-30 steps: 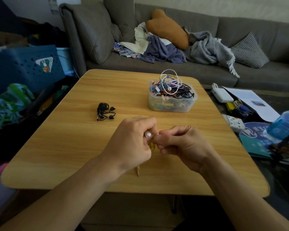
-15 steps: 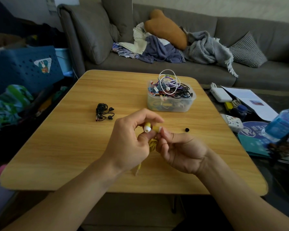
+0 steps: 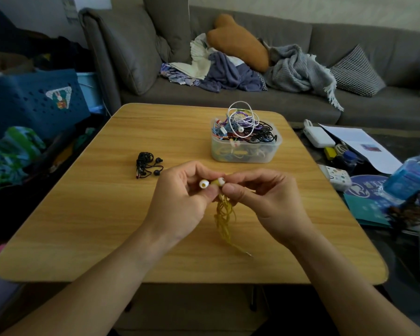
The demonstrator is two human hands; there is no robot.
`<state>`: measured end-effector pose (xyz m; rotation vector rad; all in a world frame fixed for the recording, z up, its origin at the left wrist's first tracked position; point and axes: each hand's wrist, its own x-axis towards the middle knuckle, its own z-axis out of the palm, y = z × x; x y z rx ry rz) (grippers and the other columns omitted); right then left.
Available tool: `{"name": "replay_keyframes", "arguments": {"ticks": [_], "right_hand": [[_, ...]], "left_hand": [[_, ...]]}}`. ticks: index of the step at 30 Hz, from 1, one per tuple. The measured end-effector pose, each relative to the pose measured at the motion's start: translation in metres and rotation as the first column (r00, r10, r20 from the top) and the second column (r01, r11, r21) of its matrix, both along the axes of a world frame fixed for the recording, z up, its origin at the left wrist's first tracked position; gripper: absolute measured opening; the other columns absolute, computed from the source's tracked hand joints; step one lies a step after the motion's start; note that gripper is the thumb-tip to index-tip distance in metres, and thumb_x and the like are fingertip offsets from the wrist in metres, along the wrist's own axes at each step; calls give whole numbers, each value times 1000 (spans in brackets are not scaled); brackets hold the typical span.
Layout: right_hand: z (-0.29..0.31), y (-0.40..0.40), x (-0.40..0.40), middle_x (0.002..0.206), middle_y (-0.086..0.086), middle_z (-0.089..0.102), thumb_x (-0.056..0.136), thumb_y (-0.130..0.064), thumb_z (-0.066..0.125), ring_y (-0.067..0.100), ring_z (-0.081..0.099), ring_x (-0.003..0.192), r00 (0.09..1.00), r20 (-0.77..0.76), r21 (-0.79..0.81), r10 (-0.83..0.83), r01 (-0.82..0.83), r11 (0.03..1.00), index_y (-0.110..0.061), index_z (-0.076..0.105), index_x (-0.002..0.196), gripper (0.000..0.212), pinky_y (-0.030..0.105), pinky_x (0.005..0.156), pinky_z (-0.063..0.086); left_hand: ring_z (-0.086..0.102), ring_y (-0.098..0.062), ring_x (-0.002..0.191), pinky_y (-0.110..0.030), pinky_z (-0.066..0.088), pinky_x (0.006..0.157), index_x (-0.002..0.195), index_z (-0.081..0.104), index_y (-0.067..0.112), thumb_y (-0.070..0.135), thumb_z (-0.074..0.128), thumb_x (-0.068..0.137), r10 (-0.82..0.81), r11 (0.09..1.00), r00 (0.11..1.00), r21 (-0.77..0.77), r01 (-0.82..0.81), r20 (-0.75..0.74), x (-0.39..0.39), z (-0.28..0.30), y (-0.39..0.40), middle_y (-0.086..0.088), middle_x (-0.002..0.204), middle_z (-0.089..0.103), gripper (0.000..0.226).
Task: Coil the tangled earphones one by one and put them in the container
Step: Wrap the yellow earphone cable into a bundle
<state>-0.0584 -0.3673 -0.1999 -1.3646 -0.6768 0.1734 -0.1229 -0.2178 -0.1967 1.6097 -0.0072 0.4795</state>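
Yellow earphones (image 3: 224,214) with white tips hang as a tangled bundle between my hands above the wooden table (image 3: 87,214). My left hand (image 3: 180,204) pinches one white-tipped earbud, and my right hand (image 3: 264,202) pinches the other earbud right beside it. The plug end of the yellow cord trails down onto the table. A clear plastic container (image 3: 246,151) packed with several coloured earphones stands at the far middle of the table, a white loop sticking up from it. A black coiled earphone set (image 3: 146,164) lies on the table to the left.
A grey sofa (image 3: 349,107) with clothes, a blanket and cushions runs behind the table. To the right lie a white charger (image 3: 319,138), papers, a blue bottle (image 3: 415,173) and small items. A blue crate (image 3: 34,103) and bags stand on the left.
My right hand has come up and closed its fingers on the second earbud. Both hands have lifted, so the yellow tangle now hangs in view. A small black dot seen beside my right hand is now hidden.
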Motion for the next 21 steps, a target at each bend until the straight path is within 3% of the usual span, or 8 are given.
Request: {"name": "replay_keyframes", "arguments": {"ticks": [5, 9, 15, 21], "right_hand": [[-1, 1, -2, 88, 14, 75, 77, 3, 77, 28, 73, 79, 992, 116, -32, -45, 49, 998, 4, 75, 91, 15, 32, 70, 59], [0, 7, -10, 85, 8, 75, 79, 4, 77, 19, 74, 77, 948, 291, -55, -132, 155, 986, -1, 77, 87, 9, 30, 69, 59], [2, 9, -12, 86, 3, 73, 77, 0, 77, 10, 70, 74, 735, 654, -85, -180, 308, 948, -4, 78, 84, 9, 23, 65, 56], [-5, 17, -14, 90, 5, 72, 77, -3, 76, 14, 69, 78, 598, 778, -62, -193, 380, 923, -6, 80, 88, 12, 30, 66, 55]], "left_hand": [[70, -10, 71, -19, 54, 63, 79, 67, 9, -13, 64, 83, 18, 999, 1000, -31, -18, 7, -1, 2, 0, 0, 79, 75, 22], [70, -12, 70, -19, 54, 62, 80, 67, 9, -15, 63, 82, 51, 996, 999, -69, -50, 18, -2, 0, 0, -1, 77, 75, 25], [68, -9, 64, -16, 50, 56, 82, 67, 5, -15, 62, 84, 99, 979, 993, -172, -108, -59, -6, 1, -4, 1, 69, 73, 20], [69, -14, 62, -21, 56, 59, 82, 68, 3, -15, 60, 84, 124, 957, 985, -248, -150, -118, -10, 4, -1, -2, 67, 72, 20]]}}
